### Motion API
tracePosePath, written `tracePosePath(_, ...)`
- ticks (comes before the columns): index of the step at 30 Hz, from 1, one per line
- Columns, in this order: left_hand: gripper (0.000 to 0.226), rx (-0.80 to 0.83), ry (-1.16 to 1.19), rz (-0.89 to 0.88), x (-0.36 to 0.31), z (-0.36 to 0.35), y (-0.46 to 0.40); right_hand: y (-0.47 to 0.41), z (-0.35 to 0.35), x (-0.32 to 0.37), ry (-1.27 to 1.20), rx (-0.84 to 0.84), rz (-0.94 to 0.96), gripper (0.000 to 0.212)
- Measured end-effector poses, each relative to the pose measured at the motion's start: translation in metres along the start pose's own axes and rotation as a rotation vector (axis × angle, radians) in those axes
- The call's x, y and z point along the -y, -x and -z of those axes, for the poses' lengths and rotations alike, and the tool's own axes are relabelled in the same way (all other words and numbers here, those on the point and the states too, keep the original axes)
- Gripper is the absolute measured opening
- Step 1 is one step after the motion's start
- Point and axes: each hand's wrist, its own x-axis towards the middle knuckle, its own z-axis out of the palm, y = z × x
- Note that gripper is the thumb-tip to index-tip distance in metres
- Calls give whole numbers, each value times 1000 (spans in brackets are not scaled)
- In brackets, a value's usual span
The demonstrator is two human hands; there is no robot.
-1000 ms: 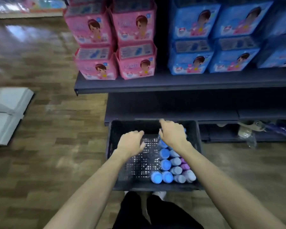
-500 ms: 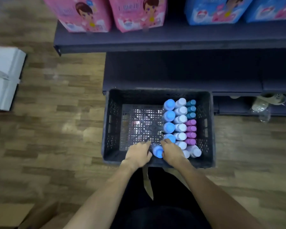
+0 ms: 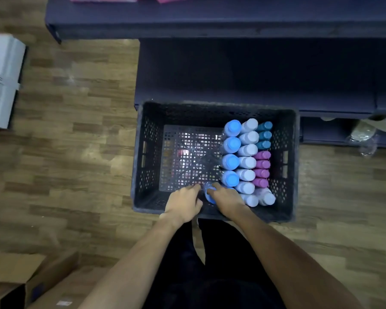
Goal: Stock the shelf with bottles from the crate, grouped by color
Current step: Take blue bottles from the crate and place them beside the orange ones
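Head view looks down into the dark crate [image 3: 143, 157] on the floor. At its 6 o'clock wall, a blue-capped bottle [image 3: 208, 195] lies between both hands: the left hand [image 3: 183, 202] at its 9 o'clock, the right hand [image 3: 227, 196] at its 3 o'clock, fingers of both curled around it. Other bottles [image 3: 246, 162] stand in rows toward 3 o'clock. The dark shelf [image 3: 254, 72] lies at 12 o'clock.

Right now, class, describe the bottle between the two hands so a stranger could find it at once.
Find the dark crate on the wood floor below the shelf. Along its near wall, the left hand and right hand close in on one blue-capped bottle. Unlike the other bottles standing in neat rows, it sits apart, left of them.
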Motion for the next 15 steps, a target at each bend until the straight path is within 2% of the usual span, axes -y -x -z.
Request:
tracePosePath(5, 27, -14, 7, 7, 6, 1, -5, -13, 6, -3, -31, -110, -71, 47)
tracePosePath(11, 28, -20, 32, 23, 7, -7, -5, -21, 2, -5, -26, -95, -82, 56)
tracePosePath(15, 30, -42, 60, 16, 9, -10, -5, -28, -5, 2, -4, -21, -80, 57)
